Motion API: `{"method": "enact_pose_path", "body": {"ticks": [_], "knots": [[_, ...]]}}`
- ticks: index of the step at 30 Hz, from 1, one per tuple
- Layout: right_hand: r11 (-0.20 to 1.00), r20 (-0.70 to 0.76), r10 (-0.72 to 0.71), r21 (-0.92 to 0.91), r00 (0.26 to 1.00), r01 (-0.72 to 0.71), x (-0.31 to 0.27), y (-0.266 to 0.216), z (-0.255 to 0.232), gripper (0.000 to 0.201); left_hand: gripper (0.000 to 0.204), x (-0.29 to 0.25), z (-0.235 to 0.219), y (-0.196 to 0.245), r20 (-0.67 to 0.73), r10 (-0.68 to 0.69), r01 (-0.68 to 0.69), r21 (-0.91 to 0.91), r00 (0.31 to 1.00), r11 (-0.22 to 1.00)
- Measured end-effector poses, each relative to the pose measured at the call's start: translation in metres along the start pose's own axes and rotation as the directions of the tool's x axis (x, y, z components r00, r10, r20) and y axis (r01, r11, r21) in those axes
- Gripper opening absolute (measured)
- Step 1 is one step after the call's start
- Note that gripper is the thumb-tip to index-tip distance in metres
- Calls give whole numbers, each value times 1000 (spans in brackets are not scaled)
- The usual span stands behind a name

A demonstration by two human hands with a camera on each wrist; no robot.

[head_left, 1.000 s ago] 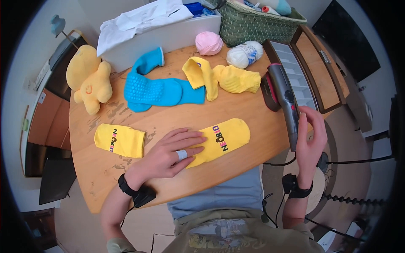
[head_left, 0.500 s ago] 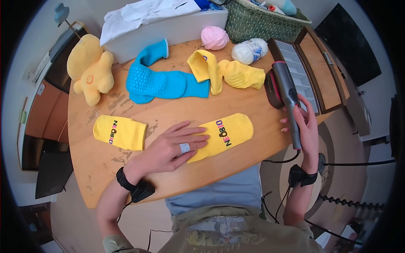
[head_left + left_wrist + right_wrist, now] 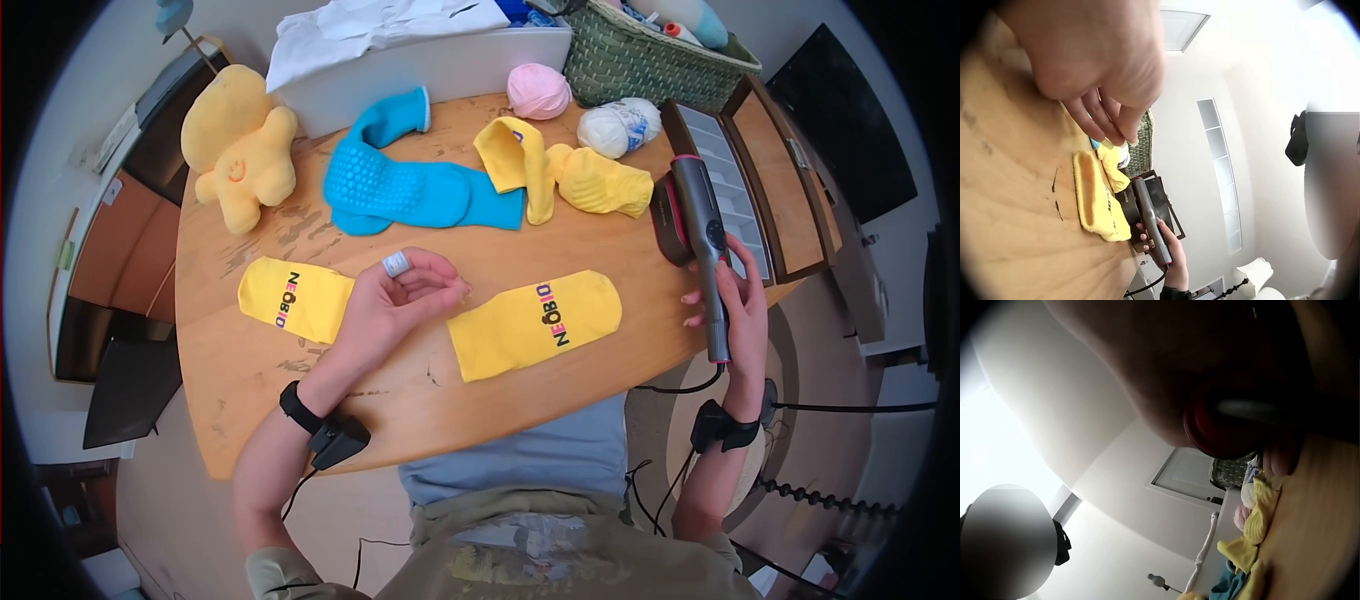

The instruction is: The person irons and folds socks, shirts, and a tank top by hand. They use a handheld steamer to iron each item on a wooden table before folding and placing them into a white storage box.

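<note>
My left hand (image 3: 385, 305) is raised over the table between two flat yellow socks, its fingers loosely bent with nothing between them. Just past its fingertips lies one yellow sock (image 3: 495, 345) with NEOBIO lettering; its opening faces the left hand in the left wrist view. The other yellow sock (image 3: 285, 295) lies partly behind the left wrist. At the table's right side, my right hand (image 3: 745, 315) grips the handle of a dark grey handheld garment steamer (image 3: 708, 235) with a red-edged head. Its round handle end (image 3: 1210, 428) looms close in the right wrist view.
Behind lie blue dotted socks (image 3: 400, 190), crumpled yellow socks (image 3: 605, 185), and pink yarn (image 3: 539, 91) and white yarn (image 3: 618, 127). A yellow plush (image 3: 240, 150) sits left. A white bin (image 3: 440, 75), a green basket (image 3: 660, 65) and an open divided box (image 3: 735, 190) line the back and right.
My left hand has lifted off the right-hand sock and drawn back to the left, its fingers bending. My right hand has closed round the steamer's handle; earlier it was beside it.
</note>
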State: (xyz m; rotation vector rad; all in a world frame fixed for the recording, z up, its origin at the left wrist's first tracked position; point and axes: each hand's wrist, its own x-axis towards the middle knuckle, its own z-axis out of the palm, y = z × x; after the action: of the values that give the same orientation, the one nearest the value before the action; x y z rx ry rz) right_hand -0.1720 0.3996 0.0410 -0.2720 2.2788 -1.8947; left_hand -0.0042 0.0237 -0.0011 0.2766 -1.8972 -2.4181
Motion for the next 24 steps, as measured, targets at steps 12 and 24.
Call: {"method": "enact_pose_path", "body": {"ticks": [12,24], "knots": [[983,35,65,168,997,-70,1,-2,1,53,37,0,3,9,-71,-86,89,39,994,995],[915,-33,87,398,996,-67,-24,21,21,58,36,0,9,-7,-59,145,-123,285,988,951]]}}
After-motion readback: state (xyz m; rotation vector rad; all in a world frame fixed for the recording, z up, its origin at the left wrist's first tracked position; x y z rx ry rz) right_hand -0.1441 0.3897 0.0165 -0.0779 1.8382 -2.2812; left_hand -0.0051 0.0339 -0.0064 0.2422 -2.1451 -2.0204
